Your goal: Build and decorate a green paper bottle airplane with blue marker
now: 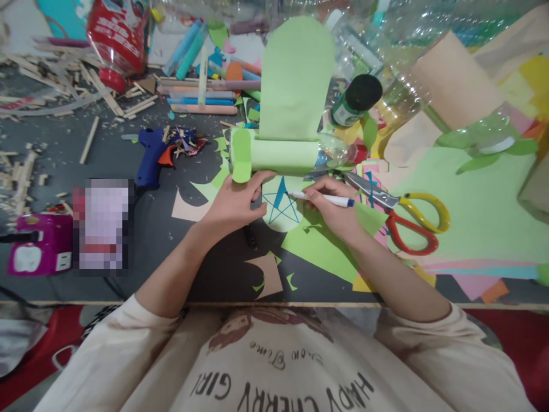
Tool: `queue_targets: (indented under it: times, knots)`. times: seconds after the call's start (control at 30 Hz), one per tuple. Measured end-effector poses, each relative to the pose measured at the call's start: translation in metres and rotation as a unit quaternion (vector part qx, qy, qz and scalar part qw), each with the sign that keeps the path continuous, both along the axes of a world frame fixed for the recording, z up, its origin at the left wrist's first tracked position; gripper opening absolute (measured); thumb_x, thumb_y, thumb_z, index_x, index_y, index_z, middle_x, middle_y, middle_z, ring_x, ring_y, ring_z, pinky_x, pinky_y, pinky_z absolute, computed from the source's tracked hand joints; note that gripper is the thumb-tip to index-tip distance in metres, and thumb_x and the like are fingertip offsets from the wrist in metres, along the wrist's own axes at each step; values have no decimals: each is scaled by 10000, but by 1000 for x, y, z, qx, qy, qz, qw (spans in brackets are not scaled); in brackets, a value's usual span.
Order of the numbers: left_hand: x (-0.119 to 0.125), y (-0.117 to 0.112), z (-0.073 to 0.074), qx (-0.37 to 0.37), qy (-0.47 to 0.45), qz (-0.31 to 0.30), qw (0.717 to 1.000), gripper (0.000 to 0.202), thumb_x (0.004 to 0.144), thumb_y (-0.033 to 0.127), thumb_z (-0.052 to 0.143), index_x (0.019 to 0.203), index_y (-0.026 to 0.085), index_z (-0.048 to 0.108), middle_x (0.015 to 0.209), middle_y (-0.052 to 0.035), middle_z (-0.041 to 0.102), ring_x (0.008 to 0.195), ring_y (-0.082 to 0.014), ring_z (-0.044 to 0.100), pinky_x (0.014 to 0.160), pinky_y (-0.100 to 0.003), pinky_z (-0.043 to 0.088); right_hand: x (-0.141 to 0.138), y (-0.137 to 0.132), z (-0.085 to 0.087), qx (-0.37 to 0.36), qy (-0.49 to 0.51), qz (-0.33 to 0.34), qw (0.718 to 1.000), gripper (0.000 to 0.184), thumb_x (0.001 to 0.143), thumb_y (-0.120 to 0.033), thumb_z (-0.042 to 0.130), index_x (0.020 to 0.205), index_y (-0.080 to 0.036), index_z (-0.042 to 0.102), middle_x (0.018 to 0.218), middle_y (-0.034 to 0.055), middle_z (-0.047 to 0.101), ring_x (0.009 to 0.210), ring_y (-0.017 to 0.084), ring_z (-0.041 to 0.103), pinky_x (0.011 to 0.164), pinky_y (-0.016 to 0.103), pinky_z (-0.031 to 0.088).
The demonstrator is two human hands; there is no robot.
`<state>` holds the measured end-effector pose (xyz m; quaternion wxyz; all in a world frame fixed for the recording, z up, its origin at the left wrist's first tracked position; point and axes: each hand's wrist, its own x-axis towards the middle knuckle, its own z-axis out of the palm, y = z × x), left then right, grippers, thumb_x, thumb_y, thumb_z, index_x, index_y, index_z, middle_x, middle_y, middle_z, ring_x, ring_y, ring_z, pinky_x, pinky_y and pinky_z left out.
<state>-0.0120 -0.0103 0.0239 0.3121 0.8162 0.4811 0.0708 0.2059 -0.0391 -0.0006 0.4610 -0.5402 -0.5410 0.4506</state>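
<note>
My right hand (332, 200) is closed around a white felt-tip marker (343, 200) with a blue end. Its tip touches a blue five-pointed star (281, 200) drawn on a pale green rounded paper flap (278, 223). One upper part of the star is coloured in. My left hand (235, 200) rests at the flap's left edge, thumb and index finger spread apart. Above the flap lies a bottle wrapped in pale green paper (283, 154), with a bright green paper strip (241, 154) at its left end. A large rounded green paper piece (298, 74) extends beyond it.
Scissors (390, 200) with yellow and red handles lie right of my right hand. A blue glue gun (150, 154), wooden sticks (100, 88) and a red-labelled bottle (118, 40) are left. A dark-capped green bottle (355, 100) and paper sheets (484, 212) lie right.
</note>
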Motion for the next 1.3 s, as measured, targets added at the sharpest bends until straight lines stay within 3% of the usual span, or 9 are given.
queue_targets:
  times: [0.23, 0.63, 0.87, 1.13, 1.3]
  knots:
    - [0, 0, -1, 4, -10, 4, 1000, 529, 818, 220, 506, 1346, 236, 487, 730, 40, 478, 647, -119, 494, 654, -214, 371, -1, 0, 2, 4, -23, 37, 999, 190, 812, -313, 667, 657, -212, 625, 580, -22, 621, 521, 120, 553, 527, 265, 428]
    - [0, 0, 0, 9, -13, 3, 1000, 517, 816, 218, 512, 1333, 218, 503, 722, 37, 465, 632, -119, 484, 601, -211, 345, 1, 1, 1, -22, -9, -4, 1000, 187, 798, -280, 622, 624, -216, 593, 565, -24, 591, 500, 107, 514, 504, 258, 427]
    - [-1, -1, -5, 19, -25, -1, 1000, 527, 814, 222, 510, 1341, 218, 500, 730, 36, 461, 647, -124, 484, 619, -222, 342, -3, -5, 6, -51, 17, 63, 997, 157, 756, -289, 665, 628, -204, 637, 551, -13, 618, 476, 108, 513, 464, 253, 396]
    - [0, -1, -2, 6, -29, 2, 1000, 535, 813, 215, 506, 1347, 210, 501, 716, 44, 441, 640, -122, 472, 650, -231, 340, -2, -3, 5, -66, -13, 96, 993, 227, 760, -377, 683, 625, -199, 644, 563, 5, 644, 506, 122, 536, 479, 258, 395]
    - [0, -1, 0, 3, -24, 3, 1000, 534, 816, 212, 502, 1350, 214, 497, 715, 43, 442, 640, -124, 473, 647, -228, 346, -2, -3, 6, -67, -24, 103, 992, 188, 749, -346, 672, 638, -196, 654, 570, 4, 643, 513, 119, 525, 488, 254, 392]
